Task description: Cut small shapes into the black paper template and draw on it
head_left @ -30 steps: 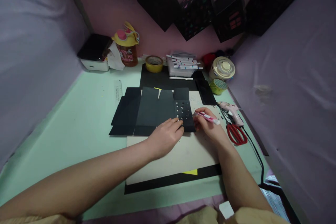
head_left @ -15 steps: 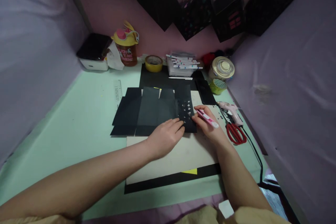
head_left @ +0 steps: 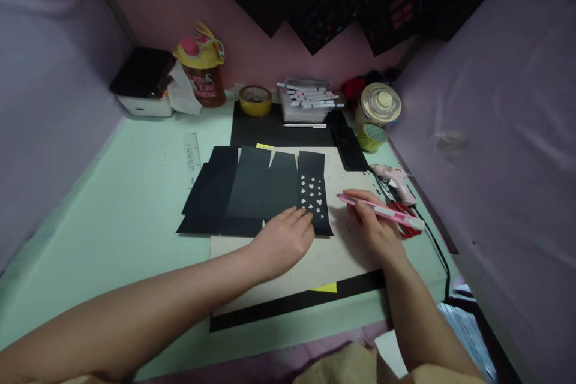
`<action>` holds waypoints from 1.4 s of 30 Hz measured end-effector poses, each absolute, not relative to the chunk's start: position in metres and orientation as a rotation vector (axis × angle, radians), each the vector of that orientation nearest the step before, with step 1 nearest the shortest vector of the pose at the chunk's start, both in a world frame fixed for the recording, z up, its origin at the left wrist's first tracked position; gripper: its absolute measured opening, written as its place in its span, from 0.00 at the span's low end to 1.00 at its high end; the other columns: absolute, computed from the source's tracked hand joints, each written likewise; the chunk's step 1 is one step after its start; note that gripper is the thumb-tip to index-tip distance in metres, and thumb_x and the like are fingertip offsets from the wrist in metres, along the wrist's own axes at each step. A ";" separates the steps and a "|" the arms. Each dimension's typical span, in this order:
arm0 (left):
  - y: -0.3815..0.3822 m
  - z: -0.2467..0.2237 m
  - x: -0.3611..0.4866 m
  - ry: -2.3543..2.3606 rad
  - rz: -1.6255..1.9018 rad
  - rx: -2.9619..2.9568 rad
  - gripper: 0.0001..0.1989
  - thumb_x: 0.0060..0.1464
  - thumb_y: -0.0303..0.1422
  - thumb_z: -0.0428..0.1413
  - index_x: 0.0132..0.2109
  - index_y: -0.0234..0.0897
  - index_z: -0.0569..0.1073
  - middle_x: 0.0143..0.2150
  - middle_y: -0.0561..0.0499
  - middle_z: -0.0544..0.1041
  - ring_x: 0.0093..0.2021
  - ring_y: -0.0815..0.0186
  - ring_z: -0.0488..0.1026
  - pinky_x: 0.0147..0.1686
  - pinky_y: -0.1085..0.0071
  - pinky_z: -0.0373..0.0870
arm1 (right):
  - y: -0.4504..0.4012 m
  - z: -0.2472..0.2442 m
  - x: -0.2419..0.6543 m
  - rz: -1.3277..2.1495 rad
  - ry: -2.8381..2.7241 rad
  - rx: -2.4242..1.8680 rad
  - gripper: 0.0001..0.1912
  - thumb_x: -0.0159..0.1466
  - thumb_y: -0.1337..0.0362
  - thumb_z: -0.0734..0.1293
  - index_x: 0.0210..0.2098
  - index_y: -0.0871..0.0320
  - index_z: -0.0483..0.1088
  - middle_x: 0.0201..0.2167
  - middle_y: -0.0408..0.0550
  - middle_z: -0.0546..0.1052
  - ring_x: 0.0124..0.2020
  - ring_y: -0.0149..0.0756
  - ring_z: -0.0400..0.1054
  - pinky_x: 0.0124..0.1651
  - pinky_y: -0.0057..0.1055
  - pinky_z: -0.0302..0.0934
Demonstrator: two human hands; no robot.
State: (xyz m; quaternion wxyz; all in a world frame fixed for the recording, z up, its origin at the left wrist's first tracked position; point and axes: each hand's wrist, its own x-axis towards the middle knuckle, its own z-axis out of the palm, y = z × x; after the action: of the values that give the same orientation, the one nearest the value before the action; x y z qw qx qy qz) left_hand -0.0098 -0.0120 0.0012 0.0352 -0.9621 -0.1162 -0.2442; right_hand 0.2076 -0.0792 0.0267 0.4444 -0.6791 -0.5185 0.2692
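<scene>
A black card (head_left: 254,192) with notched flaps lies on a pale board (head_left: 288,261). Several star and heart cutouts (head_left: 311,195) show white through its right panel. My left hand (head_left: 285,240) rests palm down on the card's lower edge, fingers stretched out beside the cutouts. To the right of the card, apart from it, my right hand (head_left: 375,222) grips a slim pink craft knife (head_left: 384,211). The knife's tip points left toward the cutouts.
Red-handled scissors (head_left: 407,222) and a pink glue gun (head_left: 396,183) lie at the right. Behind the card are a phone (head_left: 350,149), a white pen (head_left: 305,125), yellow tape (head_left: 255,101) and a box of markers (head_left: 308,109). A clear ruler (head_left: 192,153) lies left.
My right hand has drawn back to the right from the card with the craft knife, which now lies more level. My left hand stays on the card. The whole view has shifted slightly.
</scene>
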 end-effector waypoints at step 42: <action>-0.005 0.001 -0.005 -0.447 -0.440 -3.285 0.18 0.62 0.37 0.52 0.55 0.32 0.69 0.60 0.35 0.66 0.63 0.49 0.60 0.61 0.50 0.55 | -0.071 0.024 0.221 0.915 -1.519 -1.530 0.05 0.58 0.69 0.68 0.31 0.54 0.76 0.32 0.47 0.79 0.35 0.39 0.73 0.41 0.35 0.66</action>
State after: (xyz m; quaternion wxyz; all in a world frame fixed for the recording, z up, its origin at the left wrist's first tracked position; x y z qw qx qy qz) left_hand -0.0054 -0.0050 0.0012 -0.1012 -0.9772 -0.1331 -0.1309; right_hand 0.2210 -0.0707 0.0237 0.3892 -0.6016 -0.5975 0.3599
